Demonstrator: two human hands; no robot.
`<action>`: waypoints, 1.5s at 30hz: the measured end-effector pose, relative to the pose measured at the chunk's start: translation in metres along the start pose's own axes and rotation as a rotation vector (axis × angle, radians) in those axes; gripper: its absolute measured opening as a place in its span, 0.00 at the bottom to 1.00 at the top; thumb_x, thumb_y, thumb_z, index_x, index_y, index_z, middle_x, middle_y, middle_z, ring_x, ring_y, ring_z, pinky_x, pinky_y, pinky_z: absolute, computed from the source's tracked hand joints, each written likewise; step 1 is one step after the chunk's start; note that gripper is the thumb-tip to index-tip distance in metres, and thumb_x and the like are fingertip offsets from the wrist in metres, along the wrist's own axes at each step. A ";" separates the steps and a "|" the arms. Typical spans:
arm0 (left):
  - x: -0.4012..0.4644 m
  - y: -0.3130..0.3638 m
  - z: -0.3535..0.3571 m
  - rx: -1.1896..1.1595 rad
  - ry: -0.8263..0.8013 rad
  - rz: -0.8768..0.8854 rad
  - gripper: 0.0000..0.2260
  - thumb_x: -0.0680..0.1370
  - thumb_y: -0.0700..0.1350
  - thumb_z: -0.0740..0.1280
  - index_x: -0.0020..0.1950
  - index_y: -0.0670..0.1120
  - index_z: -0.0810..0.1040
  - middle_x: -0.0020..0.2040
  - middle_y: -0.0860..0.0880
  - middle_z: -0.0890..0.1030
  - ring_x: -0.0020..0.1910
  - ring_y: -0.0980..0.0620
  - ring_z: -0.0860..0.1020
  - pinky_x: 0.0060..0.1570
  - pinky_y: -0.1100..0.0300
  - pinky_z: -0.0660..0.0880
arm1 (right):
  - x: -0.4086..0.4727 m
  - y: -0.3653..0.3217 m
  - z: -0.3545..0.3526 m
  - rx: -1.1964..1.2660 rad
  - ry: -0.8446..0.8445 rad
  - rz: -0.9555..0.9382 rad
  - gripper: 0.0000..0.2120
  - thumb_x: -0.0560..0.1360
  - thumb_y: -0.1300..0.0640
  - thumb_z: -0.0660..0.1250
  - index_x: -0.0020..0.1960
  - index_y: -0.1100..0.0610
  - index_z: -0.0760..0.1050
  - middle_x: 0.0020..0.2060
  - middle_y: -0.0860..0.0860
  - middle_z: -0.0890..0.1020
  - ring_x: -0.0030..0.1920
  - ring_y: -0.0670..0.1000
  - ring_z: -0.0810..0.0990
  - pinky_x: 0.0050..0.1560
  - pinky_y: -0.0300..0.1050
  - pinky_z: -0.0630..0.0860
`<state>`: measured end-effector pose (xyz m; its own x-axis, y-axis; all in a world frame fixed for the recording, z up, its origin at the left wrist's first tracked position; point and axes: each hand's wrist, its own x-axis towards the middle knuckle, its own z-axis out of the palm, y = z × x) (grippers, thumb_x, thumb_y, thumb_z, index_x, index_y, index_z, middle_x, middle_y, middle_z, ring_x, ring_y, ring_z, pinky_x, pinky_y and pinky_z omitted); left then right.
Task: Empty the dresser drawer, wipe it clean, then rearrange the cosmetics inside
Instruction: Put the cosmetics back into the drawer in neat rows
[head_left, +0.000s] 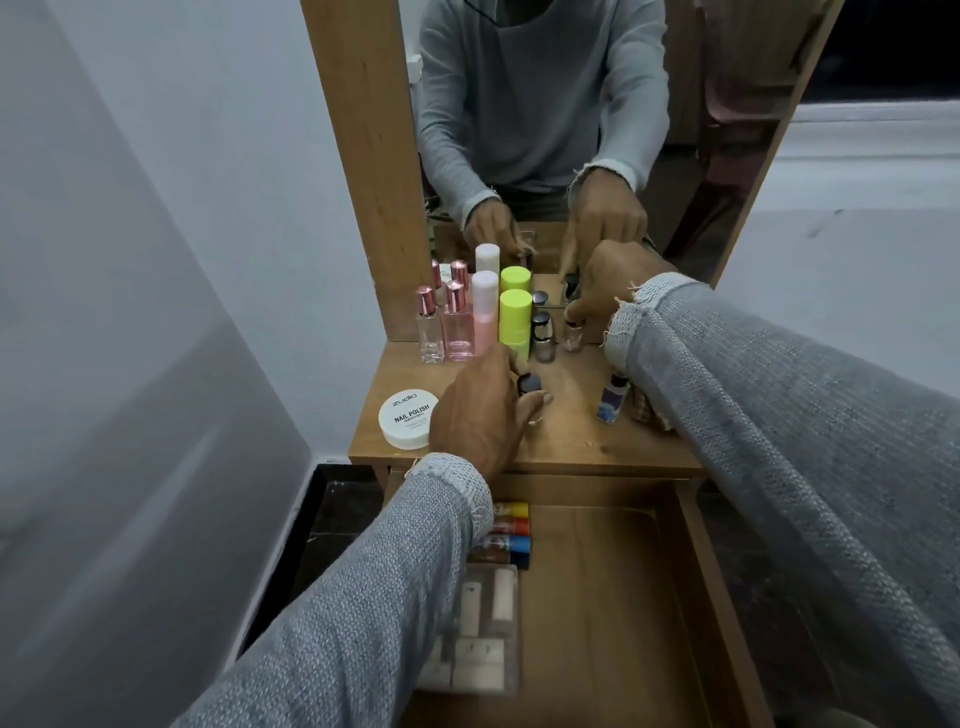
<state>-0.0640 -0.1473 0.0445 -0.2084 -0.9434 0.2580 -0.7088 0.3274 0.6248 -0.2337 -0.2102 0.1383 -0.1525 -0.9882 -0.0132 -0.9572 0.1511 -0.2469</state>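
**Dresser: drawer open, both hands on small bottles**

The open drawer (597, 597) holds a clear palette case (475, 631) and coloured tubes (511, 535). On the dresser top (571, 441), the left hand (480, 410) grips a dark-capped bottle (530, 385). Farther back, the right hand (618, 286) pinches a small clear bottle (573, 335).

Matt wood dresser top (571, 436), clear glass perfume bottles (430, 332), coarse knitted grey sleeves (363, 597), glossy mirror (540, 104).

Lighting dim, cool and flat; no source visible. Soft diagonal shadow bands cross the left wall (130, 312). No glare. Wide-angle distortion bends the edges. Near sleeves (805, 415) and the drawer (597, 597) contents are soft, slightly blurred.
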 end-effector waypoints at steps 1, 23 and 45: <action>-0.001 0.001 0.000 0.002 0.005 0.008 0.13 0.73 0.51 0.73 0.52 0.50 0.73 0.45 0.52 0.77 0.44 0.51 0.76 0.44 0.55 0.74 | -0.003 0.000 -0.002 0.004 0.022 -0.001 0.11 0.68 0.54 0.75 0.37 0.59 0.77 0.29 0.52 0.76 0.32 0.53 0.76 0.32 0.42 0.70; -0.150 -0.033 0.048 -0.184 -0.114 0.055 0.15 0.74 0.40 0.70 0.60 0.48 0.76 0.54 0.53 0.78 0.52 0.56 0.77 0.53 0.55 0.77 | -0.204 0.049 0.138 0.310 -0.091 -0.184 0.07 0.71 0.54 0.70 0.36 0.50 0.73 0.31 0.43 0.75 0.31 0.41 0.73 0.30 0.31 0.64; -0.138 -0.035 0.065 0.007 -0.282 0.045 0.15 0.75 0.37 0.68 0.60 0.49 0.76 0.58 0.51 0.77 0.57 0.52 0.75 0.57 0.58 0.73 | -0.205 0.056 0.185 0.382 -0.114 -0.120 0.10 0.72 0.60 0.69 0.51 0.51 0.75 0.40 0.44 0.77 0.41 0.46 0.76 0.42 0.39 0.71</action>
<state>-0.0538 -0.0321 -0.0609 -0.4181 -0.9057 0.0698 -0.6993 0.3700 0.6116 -0.2101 -0.0040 -0.0523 0.0030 -0.9979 -0.0647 -0.8033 0.0361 -0.5945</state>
